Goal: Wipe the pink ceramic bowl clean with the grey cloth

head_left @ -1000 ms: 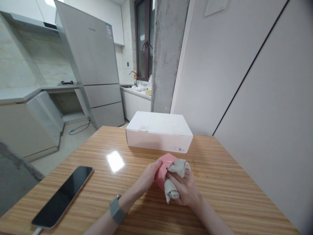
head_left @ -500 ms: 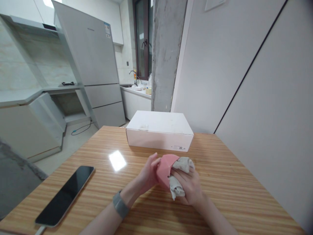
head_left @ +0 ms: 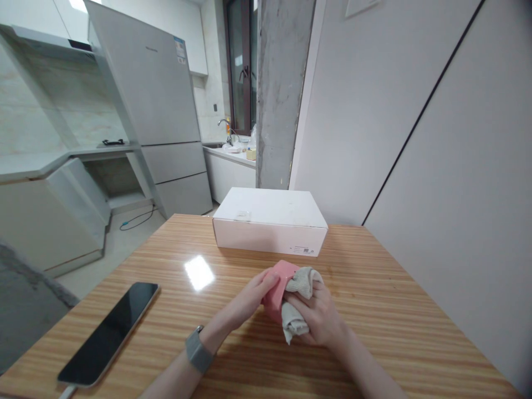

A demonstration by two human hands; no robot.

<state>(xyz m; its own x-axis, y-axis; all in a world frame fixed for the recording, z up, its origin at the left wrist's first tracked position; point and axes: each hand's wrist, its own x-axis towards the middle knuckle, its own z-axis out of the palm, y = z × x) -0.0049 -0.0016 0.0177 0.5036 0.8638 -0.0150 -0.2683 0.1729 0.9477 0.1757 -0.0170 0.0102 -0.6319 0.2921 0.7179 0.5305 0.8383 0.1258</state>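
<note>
A home kitchen, shown by the tall fridge (head_left: 145, 83), sink faucet (head_left: 225, 122) and range hood (head_left: 50, 43).

The table (head_left: 382, 310) has a glossy wood-grain top. The pink container (head_left: 273, 301) looks smooth and slightly shiny; the cloth (head_left: 303, 282), matt ribbed fabric. The far box (head_left: 270, 209) resembles smooth cardboard, the left phone (head_left: 111, 332) glossy glass, the far pillar (head_left: 280, 100) rough concrete.

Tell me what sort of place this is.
Probably a home kitchen, seen from a wood-grain table beside it. A tall refrigerator stands beyond the table, a curved faucet rises near a window, and what looks like a range hood shows at upper left.
</note>
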